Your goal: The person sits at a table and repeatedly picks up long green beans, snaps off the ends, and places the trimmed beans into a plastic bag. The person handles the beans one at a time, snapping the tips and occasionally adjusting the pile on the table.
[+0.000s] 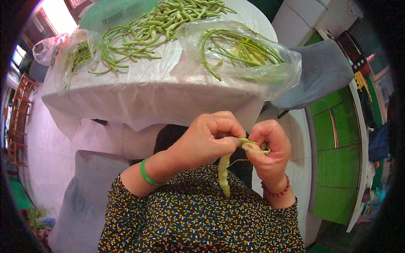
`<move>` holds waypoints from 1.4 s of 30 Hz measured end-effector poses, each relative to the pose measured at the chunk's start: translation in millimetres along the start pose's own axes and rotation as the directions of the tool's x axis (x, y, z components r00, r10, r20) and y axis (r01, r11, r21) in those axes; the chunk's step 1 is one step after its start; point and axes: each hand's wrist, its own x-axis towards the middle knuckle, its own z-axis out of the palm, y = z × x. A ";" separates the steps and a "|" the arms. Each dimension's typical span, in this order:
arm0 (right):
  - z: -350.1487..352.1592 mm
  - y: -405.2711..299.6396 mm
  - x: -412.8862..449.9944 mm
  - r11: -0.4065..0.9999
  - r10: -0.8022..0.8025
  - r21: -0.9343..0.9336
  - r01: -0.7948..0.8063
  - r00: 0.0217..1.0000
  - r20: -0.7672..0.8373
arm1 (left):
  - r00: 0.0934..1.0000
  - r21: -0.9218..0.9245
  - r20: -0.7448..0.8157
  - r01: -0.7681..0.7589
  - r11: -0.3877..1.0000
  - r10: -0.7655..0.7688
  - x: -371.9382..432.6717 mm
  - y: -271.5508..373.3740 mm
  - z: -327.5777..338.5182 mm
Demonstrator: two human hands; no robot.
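My left hand [215, 132] pinches a pale green bean pod [224, 177] between thumb and fingers, and the pod hangs down in front of my patterned top [202, 221]. Facing it, my right hand [269, 148] grips small green bean pieces [254, 148] with thumb and bent fingers. The fingertips of both hands nearly meet above my lap. A thin strand [238, 161] curves from the hanging pod toward my right hand. Part of what my right hand holds is hidden by its fingers.
Ahead stands a table with a white plastic cover [152, 95]. On it lie a pile of green beans [186, 14], long beans [114, 50], a clear bag [284, 69] around more long stalks, and a green mesh bag [110, 15]. Grey-covered chairs [319, 69] flank me.
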 end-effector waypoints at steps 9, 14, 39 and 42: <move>11.9 14.4 1.3 0.781 -0.493 -0.454 0.429 0.869 -0.027 | 0.979 -0.445 0.058 0.201 0.873 -0.195 2.3 -13.2 8.5; 26.7 28.0 -10.6 0.870 -0.416 -0.380 0.314 0.881 -0.226 | 0.978 -0.508 0.024 0.189 0.841 -0.206 5.7 -12.7 7.9; 17.9 24.3 -14.7 0.469 0.296 0.801 -0.372 0.921 0.254 | 0.990 -0.332 -0.132 -0.002 0.943 -0.045 15.9 -48.0 -22.0; 11.5 24.2 -22.3 0.397 0.397 0.768 -0.503 0.848 0.350 | 0.982 -0.377 -0.189 -0.069 0.923 -0.004 16.3 -52.3 -30.9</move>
